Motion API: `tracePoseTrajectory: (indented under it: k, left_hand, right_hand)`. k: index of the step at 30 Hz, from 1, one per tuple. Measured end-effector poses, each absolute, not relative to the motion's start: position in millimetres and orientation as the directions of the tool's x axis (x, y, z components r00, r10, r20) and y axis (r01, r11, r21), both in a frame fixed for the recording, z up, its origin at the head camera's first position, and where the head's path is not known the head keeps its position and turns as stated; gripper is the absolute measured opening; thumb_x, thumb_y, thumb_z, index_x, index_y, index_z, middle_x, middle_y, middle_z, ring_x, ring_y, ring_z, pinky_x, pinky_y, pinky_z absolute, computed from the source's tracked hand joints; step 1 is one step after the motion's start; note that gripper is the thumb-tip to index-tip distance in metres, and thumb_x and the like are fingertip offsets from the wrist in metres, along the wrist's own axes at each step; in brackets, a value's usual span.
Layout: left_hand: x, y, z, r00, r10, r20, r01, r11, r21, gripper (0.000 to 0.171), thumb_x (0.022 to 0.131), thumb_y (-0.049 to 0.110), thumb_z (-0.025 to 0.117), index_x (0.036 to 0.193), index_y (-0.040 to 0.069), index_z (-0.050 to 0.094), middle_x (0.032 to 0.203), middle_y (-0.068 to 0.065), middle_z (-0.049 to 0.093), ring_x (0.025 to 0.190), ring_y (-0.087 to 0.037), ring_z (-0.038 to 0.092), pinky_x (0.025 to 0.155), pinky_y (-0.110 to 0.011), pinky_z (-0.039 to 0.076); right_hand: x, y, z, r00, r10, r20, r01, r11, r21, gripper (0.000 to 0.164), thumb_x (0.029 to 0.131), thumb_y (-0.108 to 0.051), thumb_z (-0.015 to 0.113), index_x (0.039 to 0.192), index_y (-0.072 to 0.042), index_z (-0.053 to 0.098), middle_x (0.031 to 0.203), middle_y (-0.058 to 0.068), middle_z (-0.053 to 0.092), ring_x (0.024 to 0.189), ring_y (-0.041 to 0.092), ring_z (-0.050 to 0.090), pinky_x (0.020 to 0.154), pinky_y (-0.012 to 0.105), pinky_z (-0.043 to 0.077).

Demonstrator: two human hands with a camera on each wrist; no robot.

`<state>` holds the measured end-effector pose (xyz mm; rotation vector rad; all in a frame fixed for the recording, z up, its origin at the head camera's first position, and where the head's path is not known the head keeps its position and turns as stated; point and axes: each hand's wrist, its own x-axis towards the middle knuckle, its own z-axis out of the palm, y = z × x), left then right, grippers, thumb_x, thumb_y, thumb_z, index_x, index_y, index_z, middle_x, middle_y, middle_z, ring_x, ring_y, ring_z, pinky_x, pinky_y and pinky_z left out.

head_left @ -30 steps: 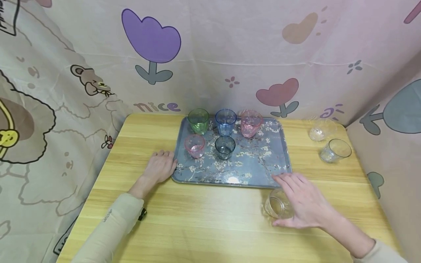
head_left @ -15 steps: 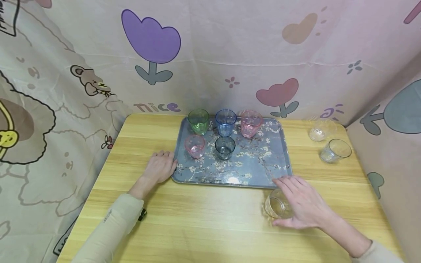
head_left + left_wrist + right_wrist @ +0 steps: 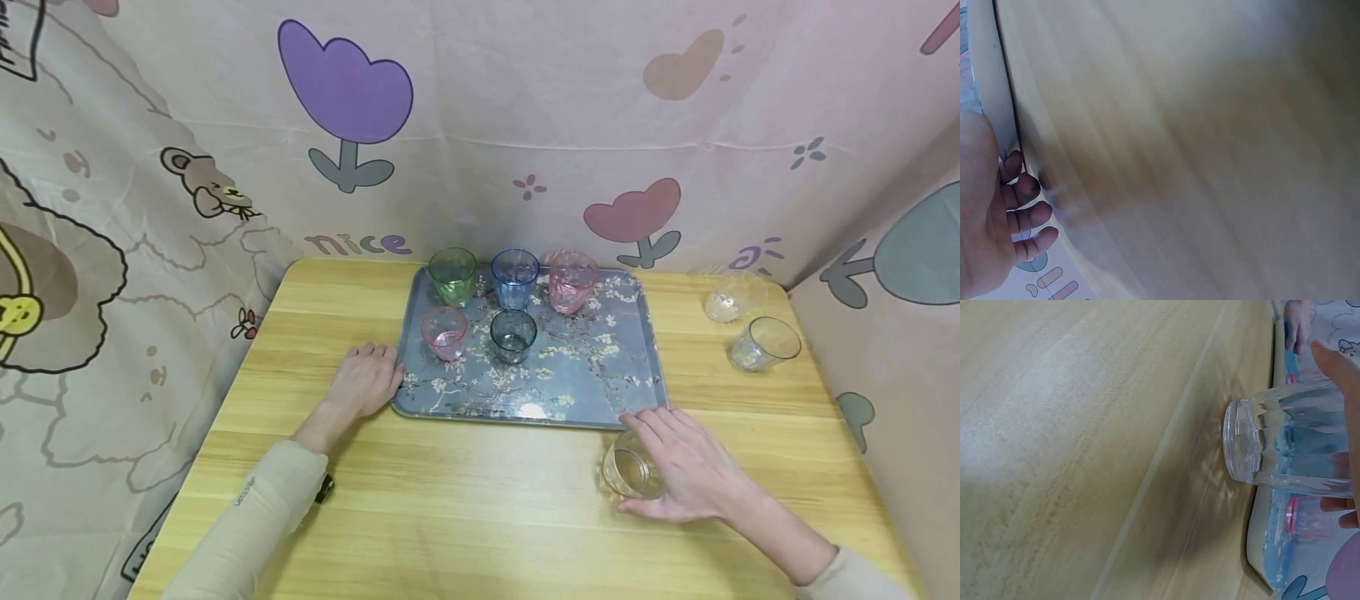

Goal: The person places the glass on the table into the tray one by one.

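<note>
My right hand curves round a clear drinking glass just off the tray's front right corner. In the right wrist view the glass is upright, its thick base close over the tabletop, with the thumb on one side and fingertips on the other. My left hand rests at the left edge of the blue flower-patterned tray, its thumb side at the rim. In the left wrist view its fingers are loosely bent and hold nothing. On the tray stand green, blue, pink and smaller glasses.
The smaller glasses are pink-rimmed and dark grey, in the tray's front row. Two clear glasses, one far and one nearer, stand right of the tray. Printed cloth hangs behind the wooden table.
My right hand has sunk slightly toward the front around the glass, which keeps nearly the same place. The left hand, tray and other glasses have not moved.
</note>
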<state>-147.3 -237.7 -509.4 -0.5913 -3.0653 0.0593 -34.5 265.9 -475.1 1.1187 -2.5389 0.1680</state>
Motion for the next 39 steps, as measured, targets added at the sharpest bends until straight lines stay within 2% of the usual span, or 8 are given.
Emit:
tracePoseTrajectory:
  k: [14, 23, 30, 36, 39]
  left_hand:
    - [-147.4, -237.2, -509.2, -0.928, 0.371, 0.009, 0.371, 0.928, -0.039, 0.039, 0.108, 0.036, 0.046, 0.112, 0.001, 0.062, 0.108, -0.021, 0.073, 0.105, -0.04, 0.068, 0.089, -0.054, 0.055]
    - [-147.0, -236.5, -508.1, -0.929, 0.37, -0.001, 0.37, 0.928, -0.037, 0.04, 0.109, 0.036, 0.046, 0.114, 0.0, 0.063, 0.11, -0.022, 0.073, 0.107, -0.04, 0.068, 0.091, -0.055, 0.056]
    - [-145.9, -236.7, -508.1, -0.928, 0.374, 0.003, 0.373, 0.927, -0.034, 0.04, 0.109, 0.035, 0.046, 0.115, -0.001, 0.063, 0.109, -0.022, 0.073, 0.105, -0.04, 0.068, 0.091, -0.055, 0.056]
    - [-145.5, -236.8, -508.1, -0.928, 0.373, 0.012, 0.373, 0.927, -0.036, 0.04, 0.108, 0.035, 0.046, 0.114, -0.001, 0.063, 0.107, -0.022, 0.073, 0.104, -0.04, 0.068, 0.089, -0.055, 0.056]
    - [-145.6, -236.8, -508.0, -0.928, 0.372, 0.008, 0.371, 0.928, -0.036, 0.04, 0.109, 0.035, 0.046, 0.114, -0.001, 0.063, 0.107, -0.022, 0.073, 0.105, -0.04, 0.068, 0.09, -0.055, 0.056]
  right_hand:
    - [-36.2, 265.3, -476.9, -0.601, -0.695, 0.394, -0.738, 0.672, 0.058, 0.094, 0.072, -0.082, 0.07, 0.118, 0.0, 0.068, 0.101, 0.01, 0.071, 0.09, 0.024, 0.066, 0.08, 0.041, 0.059]
    - [-40.7, 262.4, -473.1, -0.561, -0.693, 0.453, -0.762, 0.646, 0.045, 0.089, 0.074, -0.08, 0.07, 0.113, 0.0, 0.068, 0.097, 0.008, 0.07, 0.084, 0.02, 0.063, 0.073, 0.036, 0.055]
    - [-45.9, 260.2, -463.5, -0.556, -0.705, 0.44, -0.766, 0.641, 0.059, 0.087, 0.083, -0.082, 0.06, 0.112, 0.0, 0.067, 0.098, 0.01, 0.071, 0.086, 0.021, 0.065, 0.073, 0.037, 0.056]
    - [-51.6, 258.4, -453.9, -0.539, -0.71, 0.454, -0.772, 0.631, 0.07, 0.087, 0.087, -0.082, 0.055, 0.112, 0.001, 0.067, 0.096, 0.01, 0.071, 0.086, 0.022, 0.064, 0.074, 0.038, 0.055]
    - [-55.8, 256.8, -448.5, -0.518, -0.707, 0.481, -0.779, 0.623, 0.076, 0.088, 0.092, -0.081, 0.048, 0.111, 0.002, 0.068, 0.097, 0.012, 0.071, 0.086, 0.024, 0.065, 0.074, 0.039, 0.056]
